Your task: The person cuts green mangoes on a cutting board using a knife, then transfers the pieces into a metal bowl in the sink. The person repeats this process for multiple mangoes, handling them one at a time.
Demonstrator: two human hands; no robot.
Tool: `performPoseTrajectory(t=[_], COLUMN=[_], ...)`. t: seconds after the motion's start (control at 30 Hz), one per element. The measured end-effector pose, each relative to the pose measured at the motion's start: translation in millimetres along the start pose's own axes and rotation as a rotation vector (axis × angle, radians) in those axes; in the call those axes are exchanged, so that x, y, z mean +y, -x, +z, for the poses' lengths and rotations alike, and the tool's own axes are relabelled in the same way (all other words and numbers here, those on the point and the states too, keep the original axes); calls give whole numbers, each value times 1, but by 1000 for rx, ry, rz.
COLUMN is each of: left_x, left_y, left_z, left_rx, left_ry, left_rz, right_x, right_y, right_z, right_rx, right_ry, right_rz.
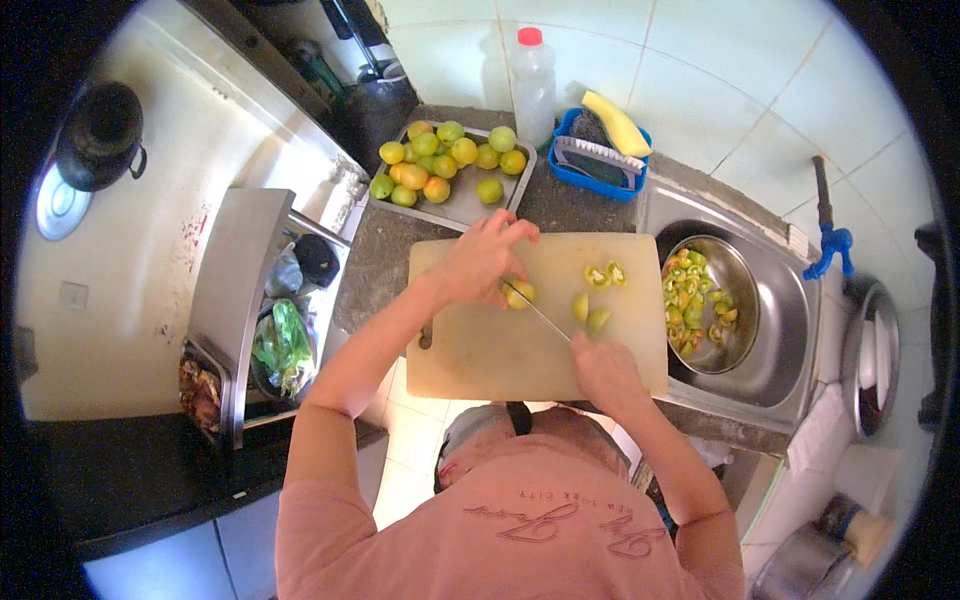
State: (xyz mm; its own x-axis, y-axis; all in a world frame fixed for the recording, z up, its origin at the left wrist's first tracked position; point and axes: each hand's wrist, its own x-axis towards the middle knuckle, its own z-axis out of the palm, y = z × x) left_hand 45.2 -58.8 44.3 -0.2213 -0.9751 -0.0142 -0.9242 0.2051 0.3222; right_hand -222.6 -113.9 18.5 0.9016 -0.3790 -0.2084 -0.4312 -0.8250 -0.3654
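Note:
On the pale cutting board [495,352], a yellow-green tomato [519,295] lies under the blade of a knife [547,321]. My right hand [607,375] grips the knife's handle, which is mostly hidden in the fist. The fingertips of my left hand [487,255] hold the tomato at its left and far side, with some other fingers raised. To the right of the blade rest cut tomato wedges [598,319]. Farther back on the board are two pieces [598,276] with their seeded cut faces up.
Behind the board, a metal tray [469,202] holds several whole tomatoes [425,161]. A plastic bottle [534,97] and blue basket [596,187] stand by the wall. In the sink [787,330] sits a metal bowl [739,270] of cut tomatoes. A blue tap [831,247] juts out above.

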Motion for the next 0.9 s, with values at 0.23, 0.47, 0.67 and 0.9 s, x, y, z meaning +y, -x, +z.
performPoseTrajectory(t=[0.23,0.47,0.67,0.9], left_x=[5,15,19,7], left_y=[4,11,12,22], left_z=[12,24,40,43], left_rx=[-37,75,92,190], left_ry=[-34,-3,62,107], left_rz=[33,-10,-46,-45], right_x=[1,7,17,40], right_y=[0,17,19,76], right_z=[1,-2,-2,-34], right_rx=[104,51,67,9], right_ry=[-22,33,55,-2], right_rz=[-11,10,15,124])
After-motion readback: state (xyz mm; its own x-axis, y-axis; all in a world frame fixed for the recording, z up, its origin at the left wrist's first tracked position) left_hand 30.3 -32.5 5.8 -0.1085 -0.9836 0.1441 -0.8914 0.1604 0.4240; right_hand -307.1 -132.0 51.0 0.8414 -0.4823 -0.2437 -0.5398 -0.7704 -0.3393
